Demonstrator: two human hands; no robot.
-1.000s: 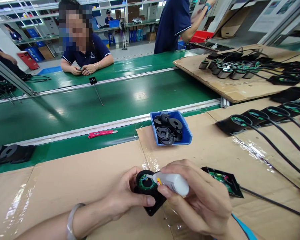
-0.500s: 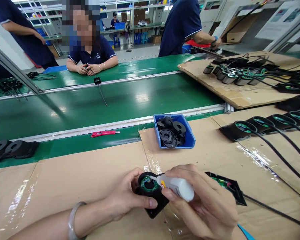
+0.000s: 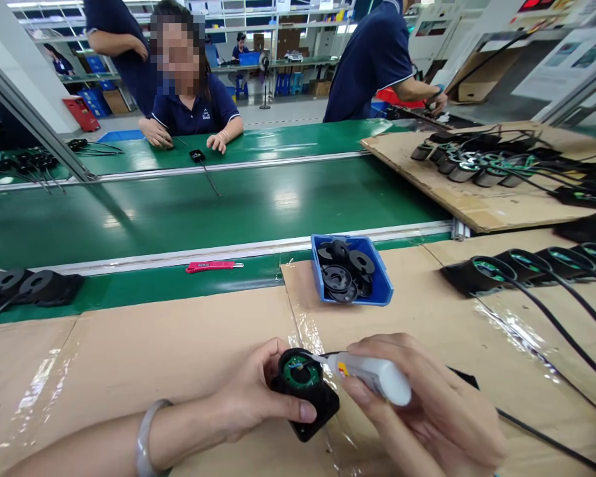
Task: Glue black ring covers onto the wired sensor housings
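Note:
My left hand (image 3: 251, 397) grips a black housing (image 3: 305, 394) with a green ring inside, held just above the cardboard-covered bench (image 3: 144, 358). My right hand (image 3: 422, 411) is wrapped round a small white glue tube (image 3: 372, 374) with a red and yellow label. Its thin nozzle points left and touches the green ring at the housing's top rim. A bangle sits on my left wrist.
A blue bin (image 3: 350, 271) of black round parts stands just beyond my hands. Cabled black housings (image 3: 521, 265) lie in a row at right, more on a cardboard sheet (image 3: 477, 192). A red cutter (image 3: 211, 266) lies by the green conveyor (image 3: 203, 205). Co-workers are across the belt.
The view has shifted, so everything sits lower and further right. The tube's nozzle has stayed on the ring. The seated co-worker has spread both hands apart on the far belt.

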